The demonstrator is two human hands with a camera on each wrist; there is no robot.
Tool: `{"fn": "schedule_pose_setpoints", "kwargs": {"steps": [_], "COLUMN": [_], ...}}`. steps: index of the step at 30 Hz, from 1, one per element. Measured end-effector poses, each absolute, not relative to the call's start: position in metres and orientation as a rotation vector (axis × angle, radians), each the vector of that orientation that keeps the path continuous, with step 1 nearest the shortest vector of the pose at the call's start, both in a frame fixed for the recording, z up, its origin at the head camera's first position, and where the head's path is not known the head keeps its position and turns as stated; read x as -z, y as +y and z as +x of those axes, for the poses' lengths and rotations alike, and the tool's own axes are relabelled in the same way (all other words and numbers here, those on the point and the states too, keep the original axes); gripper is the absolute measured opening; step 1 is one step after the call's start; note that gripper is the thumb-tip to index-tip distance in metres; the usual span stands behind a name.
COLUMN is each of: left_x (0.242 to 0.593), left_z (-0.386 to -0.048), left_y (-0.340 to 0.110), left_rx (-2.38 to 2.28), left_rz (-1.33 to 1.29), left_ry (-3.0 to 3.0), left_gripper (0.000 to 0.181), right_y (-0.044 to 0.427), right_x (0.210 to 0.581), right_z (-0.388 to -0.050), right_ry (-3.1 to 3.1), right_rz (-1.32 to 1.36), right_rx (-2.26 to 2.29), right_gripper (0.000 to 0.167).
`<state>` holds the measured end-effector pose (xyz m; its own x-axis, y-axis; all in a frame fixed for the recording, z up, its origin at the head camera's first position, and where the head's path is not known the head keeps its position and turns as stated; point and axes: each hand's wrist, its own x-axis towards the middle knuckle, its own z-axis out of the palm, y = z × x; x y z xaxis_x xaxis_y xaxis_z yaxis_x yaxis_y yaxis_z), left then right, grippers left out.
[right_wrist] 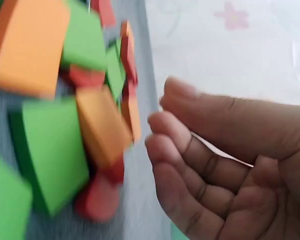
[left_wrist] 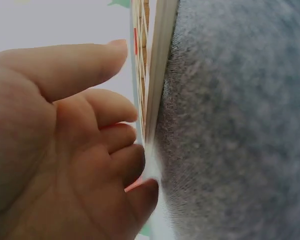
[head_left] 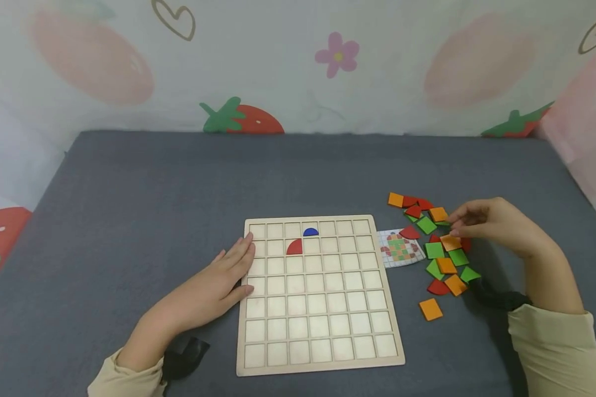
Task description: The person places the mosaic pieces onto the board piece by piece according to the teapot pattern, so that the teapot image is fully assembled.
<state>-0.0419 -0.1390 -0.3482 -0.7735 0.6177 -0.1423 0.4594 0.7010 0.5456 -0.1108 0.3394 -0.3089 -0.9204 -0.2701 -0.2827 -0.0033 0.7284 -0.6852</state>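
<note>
A pale wooden grid board (head_left: 316, 305) lies flat on the grey cloth, bearing a blue half-circle piece (head_left: 310, 232) and a red quarter-circle piece (head_left: 294, 247) near its top. The left hand (head_left: 208, 286) rests against the board's left edge, fingertips over the rim, fingers fairly straight. In the left wrist view the board's edge (left_wrist: 161, 55) runs just beyond the fingers. The right hand (head_left: 501, 229) hovers beside a loose pile of coloured pieces, near an orange square (head_left: 438, 214). In the right wrist view its fingers (right_wrist: 172, 185) bend loosely, thumb near index, with nothing visible between them.
A printed pattern card (head_left: 396, 255) sits at the board's right edge, partly covered by a red piece (head_left: 409, 232). Green squares (head_left: 434, 250), orange squares and red rounded pieces make up the pile. One orange square (head_left: 431, 310) lies apart. A patterned curtain (head_left: 298, 60) hangs behind.
</note>
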Motion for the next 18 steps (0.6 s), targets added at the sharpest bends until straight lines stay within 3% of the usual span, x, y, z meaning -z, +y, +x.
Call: {"fn": "schedule_pose_setpoints", "kwargs": {"steps": [18], "left_x": [0.351], "left_z": [-0.041], "left_y": [-0.140], "left_rx": [-0.673], "left_rz": [0.850], "left_ry": [2.544], "left_gripper": [0.072], "right_y": [0.356], "right_x": [0.322], "right_z": [-0.114], "right_ry": [2.512], "right_rz": [-0.189], "right_rx": [0.962], "right_gripper": [0.027]}}
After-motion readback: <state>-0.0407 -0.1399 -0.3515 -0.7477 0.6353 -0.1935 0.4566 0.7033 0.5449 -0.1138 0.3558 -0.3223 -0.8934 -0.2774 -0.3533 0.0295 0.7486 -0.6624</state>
